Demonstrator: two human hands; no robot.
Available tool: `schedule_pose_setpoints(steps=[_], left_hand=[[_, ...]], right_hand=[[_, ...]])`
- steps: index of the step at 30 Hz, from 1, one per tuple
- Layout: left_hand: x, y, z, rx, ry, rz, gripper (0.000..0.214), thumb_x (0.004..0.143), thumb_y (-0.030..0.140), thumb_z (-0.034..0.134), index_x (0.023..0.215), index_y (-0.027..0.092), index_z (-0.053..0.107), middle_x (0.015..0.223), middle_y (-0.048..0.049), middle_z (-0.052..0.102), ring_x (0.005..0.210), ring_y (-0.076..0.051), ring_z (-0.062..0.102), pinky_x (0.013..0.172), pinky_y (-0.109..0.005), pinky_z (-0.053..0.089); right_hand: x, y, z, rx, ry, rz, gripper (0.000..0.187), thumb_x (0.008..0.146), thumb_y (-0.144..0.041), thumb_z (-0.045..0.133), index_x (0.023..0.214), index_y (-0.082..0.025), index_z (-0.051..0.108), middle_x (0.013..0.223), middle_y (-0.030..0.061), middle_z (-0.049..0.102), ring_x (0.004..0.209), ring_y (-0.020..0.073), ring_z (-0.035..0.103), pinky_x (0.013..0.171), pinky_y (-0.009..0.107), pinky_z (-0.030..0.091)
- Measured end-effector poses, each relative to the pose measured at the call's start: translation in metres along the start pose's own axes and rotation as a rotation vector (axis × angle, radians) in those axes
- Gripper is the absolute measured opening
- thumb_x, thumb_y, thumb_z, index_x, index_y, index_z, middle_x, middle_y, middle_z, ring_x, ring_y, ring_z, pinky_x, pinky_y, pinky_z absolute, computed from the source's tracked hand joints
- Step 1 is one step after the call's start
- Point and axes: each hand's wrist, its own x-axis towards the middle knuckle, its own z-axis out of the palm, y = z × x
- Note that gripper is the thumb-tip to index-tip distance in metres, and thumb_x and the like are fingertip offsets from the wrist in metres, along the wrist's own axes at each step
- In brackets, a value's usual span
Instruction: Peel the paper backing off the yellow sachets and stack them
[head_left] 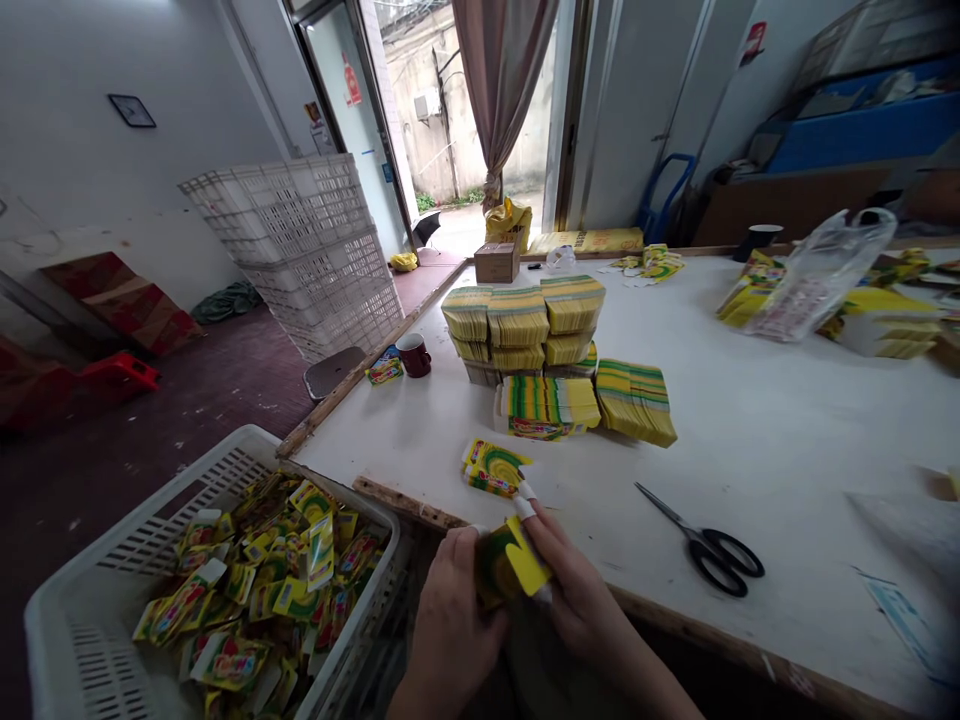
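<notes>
At the table's near edge, a yellow and green printed carton (496, 570) is between my two hands. My left hand (454, 600) is closed on its left side. My right hand (566, 570), with white coverings on some fingertips, grips its right side, where a yellow flap stands out. Just beyond my fingers a flat carton (495, 467) lies on the white table. Farther back are stacked bundles of flat cartons (517, 330), with a lower bundle (547, 405) and a leaning bundle (636, 400) in front.
A white plastic basket (67, 620) full of cartons stands at the lower left. Black-handled scissors (709, 550) lie to the right. A dark mug (414, 355), a cardboard box (497, 262) and a clear plastic bag (814, 275) sit on the table (757, 420). White crates (300, 250) are stacked beyond.
</notes>
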Motion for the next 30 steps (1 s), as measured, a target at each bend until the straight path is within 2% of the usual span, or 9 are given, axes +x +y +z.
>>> schedule_pose_setpoints(steps=[3,5,8,11,16,18,22,25,30], left_hand=[[0.008,0.006,-0.015,0.218,-0.138,0.118,0.057,0.061,0.007,0.063,0.115,0.021,0.054,0.11,-0.0102,0.061,0.105,-0.029,0.057,0.092,-0.045,0.046],[0.012,0.009,-0.024,0.256,-0.187,0.174,0.055,0.062,0.008,0.063,0.114,0.02,0.053,0.11,-0.0095,0.06,0.105,-0.027,0.057,0.091,-0.042,0.048],[0.014,0.016,-0.033,0.21,-0.257,0.14,0.049,0.066,0.014,0.066,0.112,0.02,0.053,0.107,-0.0073,0.061,0.1,-0.024,0.06,0.087,-0.037,0.051],[0.013,0.02,-0.035,0.168,-0.311,0.084,0.046,0.07,0.019,0.067,0.113,0.022,0.052,0.107,-0.0054,0.062,0.098,-0.022,0.062,0.085,-0.034,0.051],[0.014,0.018,-0.028,0.2,-0.241,0.121,0.044,0.071,0.015,0.065,0.113,0.02,0.052,0.114,-0.0085,0.057,0.108,-0.024,0.056,0.094,-0.038,0.047],[0.015,0.015,-0.027,0.194,-0.226,0.104,0.043,0.072,0.019,0.067,0.113,0.02,0.052,0.112,-0.009,0.057,0.106,-0.024,0.057,0.093,-0.039,0.048],[0.017,0.011,-0.029,0.154,-0.29,0.037,0.045,0.069,0.024,0.073,0.109,0.022,0.055,0.107,-0.0059,0.061,0.098,-0.023,0.06,0.085,-0.035,0.051],[0.017,0.01,-0.028,0.144,-0.299,0.024,0.047,0.065,0.021,0.076,0.109,0.022,0.057,0.108,-0.0053,0.061,0.099,-0.023,0.06,0.086,-0.034,0.05],[0.016,0.013,-0.026,0.134,-0.315,-0.014,0.045,0.064,0.021,0.076,0.106,0.021,0.058,0.103,-0.0054,0.062,0.094,-0.022,0.061,0.083,-0.032,0.051]], right_hand=[[0.001,-0.004,-0.009,-0.103,-0.153,-0.049,0.059,0.092,-0.018,0.043,0.149,-0.024,0.029,0.157,0.0127,0.023,0.143,0.0264,0.023,0.111,0.045,0.033],[0.003,-0.009,-0.017,-0.146,-0.206,-0.041,0.05,0.094,-0.024,0.043,0.144,-0.02,0.04,0.153,0.0175,0.031,0.14,0.0285,0.031,0.107,0.045,0.038],[0.008,-0.017,-0.033,-0.165,-0.327,-0.003,0.042,0.093,-0.039,0.05,0.127,-0.017,0.059,0.142,0.0224,0.046,0.132,0.0325,0.045,0.102,0.045,0.044],[0.008,-0.02,-0.041,-0.175,-0.424,0.062,0.042,0.09,-0.043,0.055,0.122,-0.018,0.063,0.142,0.0222,0.047,0.131,0.0325,0.047,0.101,0.045,0.045],[0.001,-0.004,-0.026,-0.176,-0.279,-0.027,0.043,0.095,-0.035,0.046,0.135,-0.02,0.052,0.152,0.0205,0.032,0.138,0.0297,0.035,0.107,0.048,0.037],[0.001,-0.001,-0.021,-0.181,-0.27,-0.046,0.043,0.095,-0.034,0.045,0.135,-0.021,0.052,0.152,0.0206,0.031,0.137,0.0302,0.036,0.105,0.047,0.039],[0.01,-0.01,-0.027,-0.161,-0.326,-0.028,0.038,0.09,-0.041,0.054,0.115,-0.017,0.068,0.144,0.026,0.043,0.126,0.0347,0.051,0.096,0.045,0.048],[0.014,-0.02,-0.033,-0.157,-0.301,0.008,0.031,0.087,-0.041,0.059,0.101,-0.016,0.072,0.137,0.0257,0.051,0.121,0.0344,0.056,0.093,0.045,0.05],[0.017,-0.03,-0.042,-0.21,-0.373,0.119,0.032,0.083,-0.041,0.062,0.104,-0.018,0.072,0.134,0.0227,0.055,0.122,0.0361,0.055,0.095,0.048,0.048]])
